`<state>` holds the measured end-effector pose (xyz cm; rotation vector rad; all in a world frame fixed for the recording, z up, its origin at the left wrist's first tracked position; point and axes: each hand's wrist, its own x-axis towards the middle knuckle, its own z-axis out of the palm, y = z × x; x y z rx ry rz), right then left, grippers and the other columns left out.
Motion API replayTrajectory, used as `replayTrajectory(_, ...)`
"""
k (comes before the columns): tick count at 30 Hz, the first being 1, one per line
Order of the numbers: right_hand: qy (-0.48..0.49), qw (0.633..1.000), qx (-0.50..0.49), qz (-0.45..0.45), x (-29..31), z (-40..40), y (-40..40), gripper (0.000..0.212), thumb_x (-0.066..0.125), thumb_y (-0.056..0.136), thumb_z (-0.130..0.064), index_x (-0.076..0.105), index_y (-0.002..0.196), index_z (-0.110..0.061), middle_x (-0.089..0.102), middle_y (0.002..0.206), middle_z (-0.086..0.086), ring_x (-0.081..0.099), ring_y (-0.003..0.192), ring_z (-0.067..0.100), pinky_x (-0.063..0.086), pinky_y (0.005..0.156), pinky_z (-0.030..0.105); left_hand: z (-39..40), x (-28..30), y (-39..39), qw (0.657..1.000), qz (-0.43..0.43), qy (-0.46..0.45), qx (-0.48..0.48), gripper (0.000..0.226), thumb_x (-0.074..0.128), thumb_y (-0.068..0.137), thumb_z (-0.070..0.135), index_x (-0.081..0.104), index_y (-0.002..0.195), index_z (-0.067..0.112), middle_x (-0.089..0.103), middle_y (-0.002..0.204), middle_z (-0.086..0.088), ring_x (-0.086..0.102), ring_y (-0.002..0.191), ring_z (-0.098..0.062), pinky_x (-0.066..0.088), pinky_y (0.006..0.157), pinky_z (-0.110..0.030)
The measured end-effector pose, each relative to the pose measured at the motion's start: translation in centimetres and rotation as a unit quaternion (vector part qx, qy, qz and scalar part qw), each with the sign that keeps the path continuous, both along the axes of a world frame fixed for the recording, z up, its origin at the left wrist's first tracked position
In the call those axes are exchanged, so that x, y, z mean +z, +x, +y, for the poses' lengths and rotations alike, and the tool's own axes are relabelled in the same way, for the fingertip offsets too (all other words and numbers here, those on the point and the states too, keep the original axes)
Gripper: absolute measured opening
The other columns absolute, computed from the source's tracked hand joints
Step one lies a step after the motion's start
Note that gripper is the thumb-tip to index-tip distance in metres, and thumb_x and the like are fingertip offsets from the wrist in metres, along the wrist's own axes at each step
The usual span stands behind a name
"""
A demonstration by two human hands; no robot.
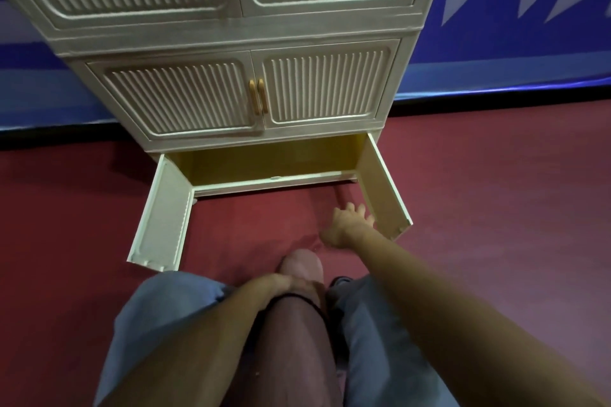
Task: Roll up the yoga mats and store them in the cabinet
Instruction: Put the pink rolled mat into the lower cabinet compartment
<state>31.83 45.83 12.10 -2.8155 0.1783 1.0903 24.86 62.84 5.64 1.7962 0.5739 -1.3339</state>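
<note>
Rolled mat held ready at the open bottom of the cabinet (231,26)

The left hand (271,286) has its fingers curled round a rolled yoga mat (297,314), whose long axis points straight at the cabinet's open bottom compartment (264,158) just ahead. The right hand (347,223), fingers spread apart, touches the compartment's right door (385,185), nearer the cabinet than the left; the left door (158,218) stands swung out over the red floor (496,192).
</note>
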Motion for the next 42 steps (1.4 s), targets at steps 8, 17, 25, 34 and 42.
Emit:
replayTrajectory(8,0.182,0.969,-0.100,0.135,1.9,-2.3,-2.2,0.094,0.040,0.093,-0.077,0.032,0.157,-0.008,0.043,0.156,0.016,0.050,0.134,0.038,0.043,0.107,0.043,5.4,1.6,7.3,0.961,-0.066,-0.019,0.268,0.108,0.099,0.030,0.059,0.069,0.123,0.014,0.077,0.105,-0.015,0.076,0.091,-0.033,0.063,0.078,-0.049)
replayTrajectory(17,0.347,0.875,-0.198,0.272,0.4,-2.1,-2.2,0.133,0.053,0.038,-0.106,0.050,0.145,-0.026,0.062,0.131,0.013,0.064,0.113,0.038,0.051,0.100,0.057,7.4,1.1,10.7,0.900,-0.167,0.045,0.401,0.110,0.096,0.036,0.058,0.052,0.125,0.010,0.066,0.114,-0.012,0.071,0.091,-0.035,0.061,0.078,-0.052)
replayTrajectory(25,0.452,0.827,-0.242,0.229,-2.3,-2.0,2.0,0.116,0.089,0.047,-0.072,0.041,0.142,-0.026,0.061,0.134,0.002,0.063,0.120,0.027,0.048,0.107,0.053,7.1,-2.2,18.8,0.851,-0.187,-0.044,0.489,0.091,0.099,0.049,0.051,0.055,0.119,0.014,0.069,0.107,-0.009,0.075,0.089,-0.028,0.063,0.078,-0.051)
replayTrajectory(34,0.581,0.527,-0.620,-0.018,-7.1,-4.7,5.2,0.068,0.075,0.070,-0.066,0.058,0.110,-0.014,0.054,0.107,0.018,0.053,0.087,0.033,0.045,0.078,0.039,10.6,-13.3,26.8,0.786,-0.179,-0.128,0.578,0.129,0.094,0.021,0.070,0.062,0.135,0.017,0.072,0.124,-0.012,0.075,0.103,-0.031,0.061,0.082,-0.049)
replayTrajectory(42,0.536,0.462,-0.694,-0.133,-6.6,-1.3,6.8,0.054,0.039,0.100,-0.058,0.074,0.119,-0.022,0.078,0.106,0.003,0.068,0.109,0.032,0.048,0.105,0.056,6.6,-11.1,27.7,0.671,-0.187,-0.120,0.708,0.110,0.096,0.036,0.060,0.055,0.128,0.017,0.075,0.108,-0.006,0.077,0.084,-0.026,0.063,0.074,-0.055)
